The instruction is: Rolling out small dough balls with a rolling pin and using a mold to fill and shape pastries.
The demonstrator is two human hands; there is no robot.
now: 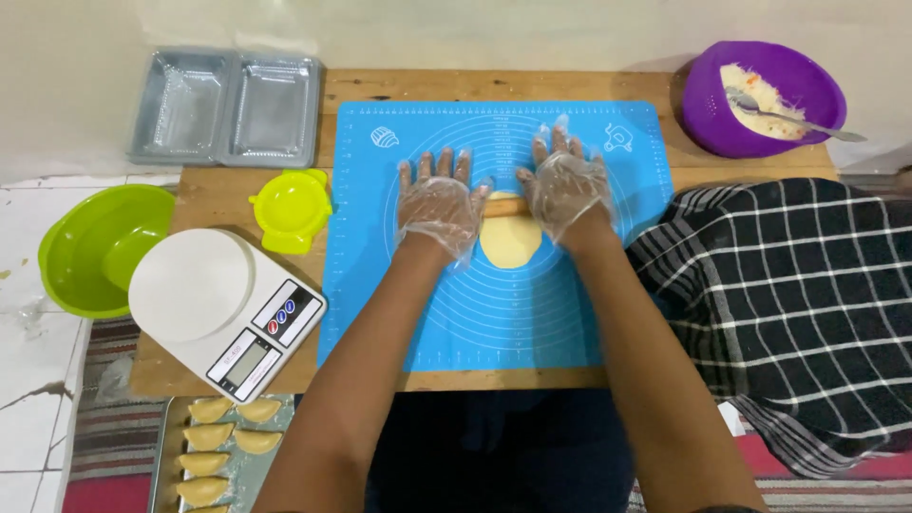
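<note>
My rolling pin (503, 201) lies crosswise just above the middle of the frame, wooden, mostly hidden under my palms. Beneath it sits the dough (510, 239), a pale yellow flattened round, on the blue mat (380, 285).

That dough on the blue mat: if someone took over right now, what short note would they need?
Left hand and right hand, both in clear plastic gloves, press flat on a wooden rolling pin across the yellow dough round on the blue mat.
Done: folded pastries lie on the metal tray at lower left.
Left: the dough is flattened but unfilled; filling sits in the purple bowl, and the yellow press mould lies beside the mat.
</note>
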